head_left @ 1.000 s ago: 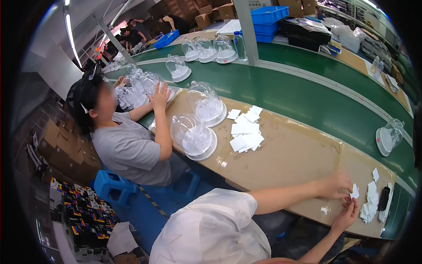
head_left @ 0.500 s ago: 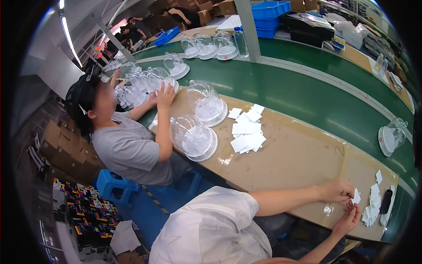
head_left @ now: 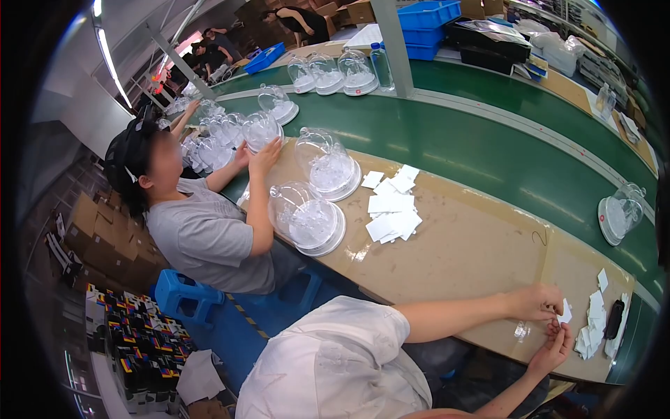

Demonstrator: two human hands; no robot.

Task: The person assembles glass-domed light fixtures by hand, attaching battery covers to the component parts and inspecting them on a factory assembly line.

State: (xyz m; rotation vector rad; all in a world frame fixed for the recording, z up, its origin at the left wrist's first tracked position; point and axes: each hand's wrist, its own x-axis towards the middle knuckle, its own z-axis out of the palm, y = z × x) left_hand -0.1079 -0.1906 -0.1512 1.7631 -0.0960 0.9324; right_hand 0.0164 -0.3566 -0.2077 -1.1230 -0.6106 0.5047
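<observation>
White card: small and pale, above the brown work surface (head_left: 460,241) near its right end, at the meeting fingertips of both hands; the white card (head_left: 566,311) stands tilted.
Left hand: the left hand (head_left: 536,302) comes in from the left, palm down, thumb and fingers pinched on the card's near edge.
Right hand: the right hand (head_left: 551,350) comes up from below, fingers curled, tips just under the card; they are too small in this view to tell whether they grip it.
Card pile: a loose white pile (head_left: 592,328) just right of the hands, with a single card (head_left: 602,280) lying beyond it.
Dark object: a long black object (head_left: 615,320) beside the pile.
Larger stack: overlapping white cards (head_left: 392,213) farther left, well apart from the hands.
Domes: two clear domes (head_left: 307,220) on white bases left of that stack; a lone dome (head_left: 621,214) tilted in view on the green belt (head_left: 453,136).
Co-worker: a person in grey (head_left: 202,234) at the left, both hands on another clear dome (head_left: 261,131).
</observation>
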